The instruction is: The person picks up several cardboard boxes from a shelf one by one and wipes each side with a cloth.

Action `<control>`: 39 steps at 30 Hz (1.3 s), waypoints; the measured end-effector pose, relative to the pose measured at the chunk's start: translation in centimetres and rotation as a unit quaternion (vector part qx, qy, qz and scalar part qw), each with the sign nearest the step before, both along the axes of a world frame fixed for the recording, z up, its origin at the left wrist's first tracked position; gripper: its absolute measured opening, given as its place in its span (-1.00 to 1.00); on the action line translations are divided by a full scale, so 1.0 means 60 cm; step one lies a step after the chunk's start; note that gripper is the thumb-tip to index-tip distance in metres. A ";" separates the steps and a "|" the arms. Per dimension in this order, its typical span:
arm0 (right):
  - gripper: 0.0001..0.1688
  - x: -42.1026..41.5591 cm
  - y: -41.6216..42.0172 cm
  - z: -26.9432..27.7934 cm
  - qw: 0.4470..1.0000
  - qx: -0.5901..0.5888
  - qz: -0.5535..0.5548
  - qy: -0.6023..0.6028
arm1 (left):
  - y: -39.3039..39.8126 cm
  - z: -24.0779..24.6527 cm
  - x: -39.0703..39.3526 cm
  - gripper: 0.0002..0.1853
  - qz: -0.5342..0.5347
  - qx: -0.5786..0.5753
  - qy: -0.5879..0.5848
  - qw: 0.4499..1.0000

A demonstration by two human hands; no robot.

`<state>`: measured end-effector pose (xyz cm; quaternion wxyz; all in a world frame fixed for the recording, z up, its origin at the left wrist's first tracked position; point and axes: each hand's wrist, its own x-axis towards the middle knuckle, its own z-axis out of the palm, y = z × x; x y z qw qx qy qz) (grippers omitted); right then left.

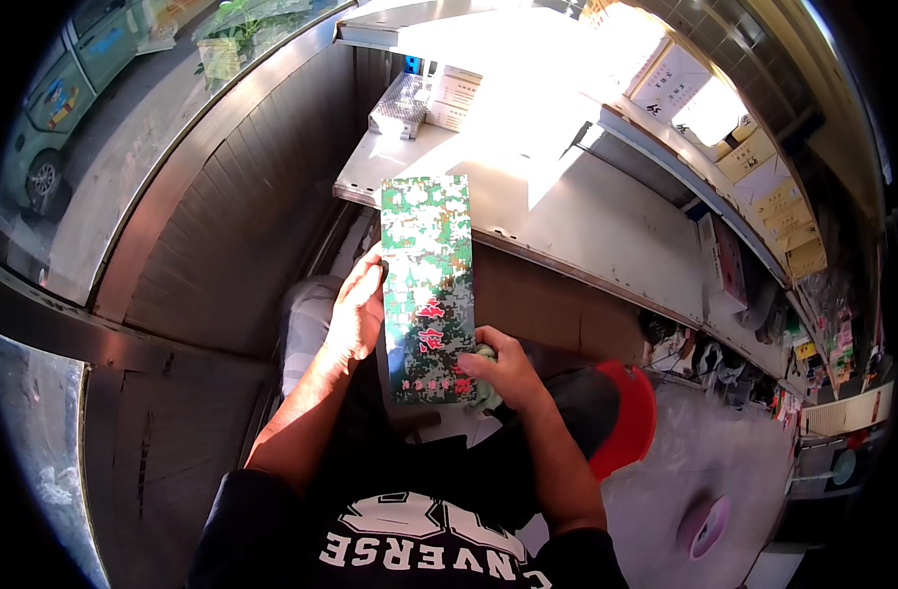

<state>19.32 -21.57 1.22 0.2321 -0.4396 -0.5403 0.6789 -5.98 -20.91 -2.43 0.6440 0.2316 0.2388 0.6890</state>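
A long box with a green digital camouflage print [428, 272] and red writing is held upright before me, above my lap. My left hand [360, 309] grips its left edge, with the fingers along the side. My right hand [504, 364] holds the lower right edge, its thumb on the front face. A crumpled pale green cloth [485, 397] is bunched under my right hand, against the box. The back of the box is hidden.
A white metal shelf [589, 221] lies beyond the box, with small cartons [455, 96] and a perforated metal piece [401, 107] at its far end. A red plastic container [629, 420] is by my right knee. A pink round basin [706, 526] sits on the floor. Glass panes are at left.
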 end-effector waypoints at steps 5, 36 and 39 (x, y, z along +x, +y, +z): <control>-0.50 0.007 -0.004 -0.001 0.998 -0.036 -0.016 0.044 | -0.004 -0.011 -0.003 -0.48 -0.023 -0.032 0.011 0.999; -0.45 0.017 0.001 -0.023 0.995 -0.017 -0.082 0.063 | -0.004 -0.011 0.010 -0.44 -0.052 -0.028 0.122 0.991; -0.47 0.019 0.003 -0.025 0.990 -0.025 -0.115 0.076 | -0.004 -0.019 0.008 -0.45 -0.058 -0.048 0.140 0.987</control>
